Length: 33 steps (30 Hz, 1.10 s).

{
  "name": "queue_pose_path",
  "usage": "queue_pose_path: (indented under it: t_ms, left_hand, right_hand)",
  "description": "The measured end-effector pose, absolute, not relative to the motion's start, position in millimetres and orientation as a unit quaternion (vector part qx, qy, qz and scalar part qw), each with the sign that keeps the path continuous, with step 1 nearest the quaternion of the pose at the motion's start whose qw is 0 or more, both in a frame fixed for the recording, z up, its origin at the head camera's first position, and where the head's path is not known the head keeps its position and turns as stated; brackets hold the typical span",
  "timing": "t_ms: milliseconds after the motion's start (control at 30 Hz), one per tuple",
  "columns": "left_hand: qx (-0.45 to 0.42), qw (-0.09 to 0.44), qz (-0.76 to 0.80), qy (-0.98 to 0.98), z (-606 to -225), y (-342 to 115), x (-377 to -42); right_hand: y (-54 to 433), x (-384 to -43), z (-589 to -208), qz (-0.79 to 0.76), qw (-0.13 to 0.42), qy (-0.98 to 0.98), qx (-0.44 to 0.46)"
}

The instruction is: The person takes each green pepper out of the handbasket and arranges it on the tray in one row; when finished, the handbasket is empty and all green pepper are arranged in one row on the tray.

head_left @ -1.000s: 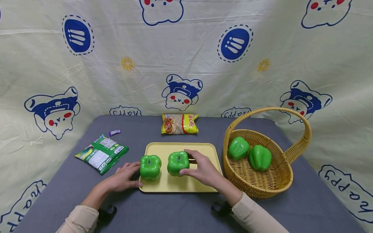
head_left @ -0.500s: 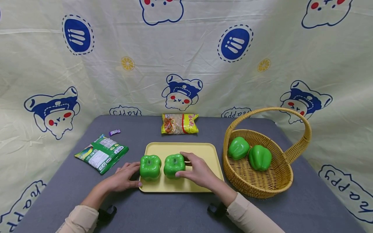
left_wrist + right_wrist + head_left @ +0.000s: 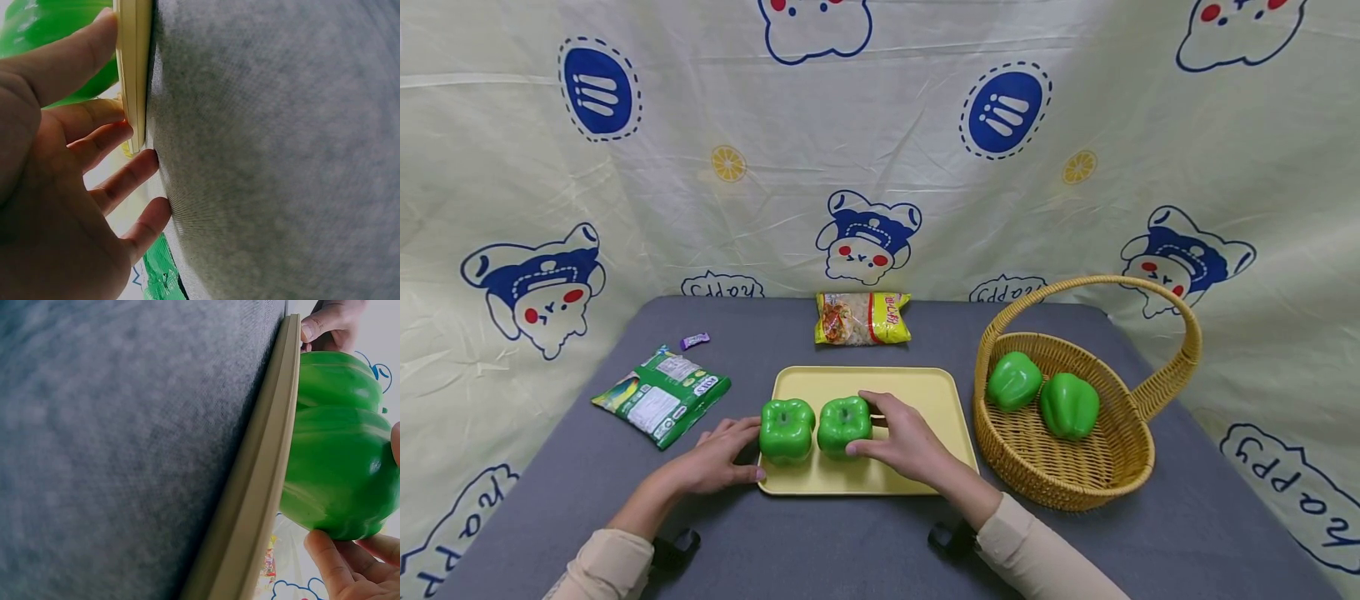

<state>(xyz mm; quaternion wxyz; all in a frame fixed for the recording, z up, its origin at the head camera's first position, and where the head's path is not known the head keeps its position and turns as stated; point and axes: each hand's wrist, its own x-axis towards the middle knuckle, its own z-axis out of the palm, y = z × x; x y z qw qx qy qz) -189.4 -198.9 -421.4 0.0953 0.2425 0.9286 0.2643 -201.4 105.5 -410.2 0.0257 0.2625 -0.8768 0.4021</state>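
Two green bell peppers stand upright side by side on a yellow tray (image 3: 917,383). My right hand (image 3: 910,442) holds the right pepper (image 3: 844,427) between thumb and fingers; in the right wrist view this pepper (image 3: 340,469) sits on the tray. Close to its left stands the other pepper (image 3: 787,430). My left hand (image 3: 718,458) rests at the tray's left edge, beside the left pepper. In the left wrist view, thumb and nearest fingers touch the tray rim (image 3: 134,69), while the other fingers spread over the grey tablecloth.
A wicker basket (image 3: 1067,492) with a tall handle stands right of the tray, with two more green bell peppers (image 3: 1070,406) inside. A yellow food packet (image 3: 862,319) lies behind the tray. On the left are a green snack bag (image 3: 662,396) and a small purple wrapped sweet (image 3: 695,341).
My right hand has moved left across the tray with its pepper, bringing it closer to the left pepper. The left hand has stayed at the tray's edge.
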Motion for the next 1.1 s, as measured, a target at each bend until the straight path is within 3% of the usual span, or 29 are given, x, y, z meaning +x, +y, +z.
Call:
queue_pose_path:
  t_ms: [1100]
  left_hand:
    - [0.243,0.098,0.268,0.927,-420.9,-199.5,-189.1]
  right_hand:
    - [103.7,-203.4,-410.0,0.398,0.007,-0.879,0.261]
